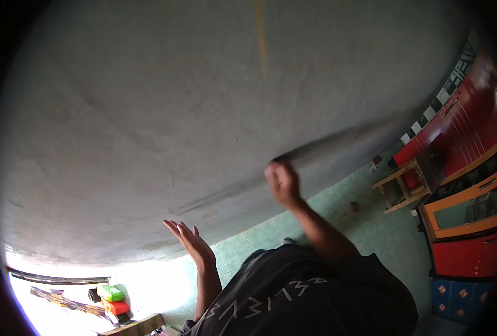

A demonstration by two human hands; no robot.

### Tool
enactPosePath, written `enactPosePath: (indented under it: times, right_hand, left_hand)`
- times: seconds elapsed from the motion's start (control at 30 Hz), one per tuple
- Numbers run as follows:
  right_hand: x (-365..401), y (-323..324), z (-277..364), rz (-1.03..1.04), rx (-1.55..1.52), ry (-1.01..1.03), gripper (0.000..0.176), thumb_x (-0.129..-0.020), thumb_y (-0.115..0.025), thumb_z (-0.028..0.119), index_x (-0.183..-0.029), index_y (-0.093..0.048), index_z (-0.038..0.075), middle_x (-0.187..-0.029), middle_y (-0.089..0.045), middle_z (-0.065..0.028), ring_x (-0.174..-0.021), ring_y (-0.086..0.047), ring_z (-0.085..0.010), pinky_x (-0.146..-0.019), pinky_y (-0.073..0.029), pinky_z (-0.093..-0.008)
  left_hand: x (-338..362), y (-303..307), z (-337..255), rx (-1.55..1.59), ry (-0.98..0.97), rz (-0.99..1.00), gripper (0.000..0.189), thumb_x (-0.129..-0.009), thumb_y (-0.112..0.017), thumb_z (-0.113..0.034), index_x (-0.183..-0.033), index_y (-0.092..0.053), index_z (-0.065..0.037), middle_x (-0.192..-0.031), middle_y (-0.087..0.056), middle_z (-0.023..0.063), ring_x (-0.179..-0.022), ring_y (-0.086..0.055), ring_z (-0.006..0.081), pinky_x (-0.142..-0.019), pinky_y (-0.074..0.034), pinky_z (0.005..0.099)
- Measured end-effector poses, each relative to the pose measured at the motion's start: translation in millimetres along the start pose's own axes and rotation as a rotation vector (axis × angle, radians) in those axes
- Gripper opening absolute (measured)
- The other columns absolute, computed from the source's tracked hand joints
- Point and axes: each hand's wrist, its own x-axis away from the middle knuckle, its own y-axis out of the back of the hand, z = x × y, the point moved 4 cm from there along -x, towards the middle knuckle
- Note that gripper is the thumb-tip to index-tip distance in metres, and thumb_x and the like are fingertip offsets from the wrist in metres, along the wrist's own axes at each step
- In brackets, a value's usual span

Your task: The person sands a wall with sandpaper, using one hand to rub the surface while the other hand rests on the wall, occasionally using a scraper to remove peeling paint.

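At lower left, my left hand (pixel 193 239) is raised with its fingers apart and nothing in it, near a large grey surface (pixel 176 112). My right hand (pixel 283 183), farther right, is curled into a fist in front of that surface. A small dark shape shows at its top, too blurred to name. A dark streak (pixel 338 138) runs from beside this fist toward the upper right; I cannot tell whether it is a shadow or an object. The front of a dark shirt with pale lettering (pixel 259 302) fills the bottom.
Pale green tiles (pixel 338 199) lie below the grey surface. On the right are a wooden stool (pixel 399 187), red cabinet panels (pixel 469 255), an orange-framed glass door (pixel 467 211) and a blue patterned panel (pixel 455 299). Green and red items (pixel 113 299) are at lower left, near bright light.
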Motion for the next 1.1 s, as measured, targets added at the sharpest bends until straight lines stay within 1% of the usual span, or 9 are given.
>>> enactPosePath:
  times: [0.17,0.3,0.37,0.43,0.6,0.73,0.83,0.97,1.1]
  right_hand:
    - [8,13,-33,0.041,0.039,0.015,0.012,-0.096,-0.066,0.017,-0.094,-0.068,0.004,-0.083,-0.064,-0.0145,-0.08,-0.063,-0.0355,-0.072,-0.051,-0.0444]
    - [-39,101,-108,-0.324,-0.16,-0.532,0.029,-0.104,-0.056,0.025,-0.115,-0.061,-0.002,-0.084,-0.065,-0.0083,-0.078,-0.064,-0.0186,-0.074,-0.053,-0.0354]
    - [-50,135,-137,-0.504,-0.076,-0.517,0.029,-0.106,-0.053,0.023,-0.118,-0.059,-0.003,-0.084,-0.063,-0.0077,-0.079,-0.063,-0.0185,-0.076,-0.052,-0.0344]
    - [-53,116,-100,-0.357,-0.096,-0.549,0.025,-0.105,-0.052,0.019,-0.116,-0.06,-0.002,-0.086,-0.064,-0.0084,-0.082,-0.063,-0.0203,-0.078,-0.052,-0.0361]
    - [-6,12,3,0.069,0.041,0.143,0.007,-0.092,-0.067,0.008,-0.092,-0.063,0.003,-0.082,-0.059,-0.0145,-0.077,-0.06,-0.0355,-0.07,-0.049,-0.0438]
    - [6,24,-38,0.114,0.145,0.337,0.005,-0.086,-0.069,0.006,-0.09,-0.066,0.005,-0.081,-0.057,-0.0123,-0.078,-0.059,-0.0334,-0.07,-0.048,-0.045]
    - [-17,84,-101,-0.093,0.343,0.128,0.008,-0.093,-0.064,0.006,-0.099,-0.067,0.002,-0.085,-0.059,-0.0172,-0.08,-0.059,-0.0368,-0.072,-0.049,-0.0447]
    - [-45,171,-208,-0.554,0.054,-0.479,0.026,-0.106,-0.052,0.02,-0.114,-0.063,-0.002,-0.092,-0.065,-0.0106,-0.082,-0.063,-0.0227,-0.075,-0.052,-0.0357]
    - [-41,136,-153,-0.221,-0.062,-0.31,0.01,-0.101,-0.059,0.009,-0.105,-0.063,0.002,-0.087,-0.064,-0.0103,-0.081,-0.064,-0.0264,-0.077,-0.053,-0.0365]
  left_hand:
    - [-4,-9,-6,-0.074,-0.115,-0.002,0.093,-0.1,-0.044,-0.067,-0.164,0.011,-0.029,-0.17,0.021,0.0107,-0.156,0.016,0.0366,-0.122,-0.003,0.0664]
    - [-13,-5,3,-0.083,-0.053,-0.008,0.096,-0.098,-0.044,-0.071,-0.164,0.011,-0.028,-0.17,0.021,0.0087,-0.156,0.013,0.0376,-0.122,-0.004,0.0672]
    - [-11,-8,4,-0.089,-0.037,-0.014,0.097,-0.097,-0.043,-0.073,-0.164,0.01,-0.027,-0.171,0.019,0.0099,-0.157,0.007,0.0405,-0.122,-0.008,0.067]
    - [-11,-14,4,-0.09,-0.054,0.007,0.098,-0.097,-0.043,-0.074,-0.164,0.011,-0.027,-0.17,0.02,0.0104,-0.157,0.008,0.041,-0.122,-0.008,0.0668]
    - [-9,-28,2,-0.132,-0.081,0.02,0.099,-0.096,-0.043,-0.075,-0.164,0.012,-0.027,-0.17,0.023,0.0112,-0.156,0.01,0.042,-0.122,-0.006,0.0672]
    - [-8,-35,8,-0.216,-0.105,0.018,0.098,-0.097,-0.042,-0.074,-0.164,0.013,-0.027,-0.169,0.025,0.0119,-0.156,0.011,0.0423,-0.122,-0.005,0.0676]
    - [-5,-33,9,-0.227,-0.09,0.022,0.096,-0.097,-0.041,-0.074,-0.164,0.013,-0.029,-0.169,0.025,0.0125,-0.156,0.013,0.0416,-0.122,-0.003,0.0675]
    - [-6,-35,12,-0.238,-0.102,-0.049,0.096,-0.097,-0.043,-0.072,-0.164,0.012,-0.03,-0.17,0.023,0.0108,-0.156,0.008,0.042,-0.121,-0.007,0.0688]
    - [-9,-70,3,-0.121,-0.065,-0.207,0.097,-0.097,-0.048,-0.068,-0.164,0.012,-0.03,-0.17,0.02,0.0085,-0.158,0.001,0.0384,-0.121,-0.012,0.0698]
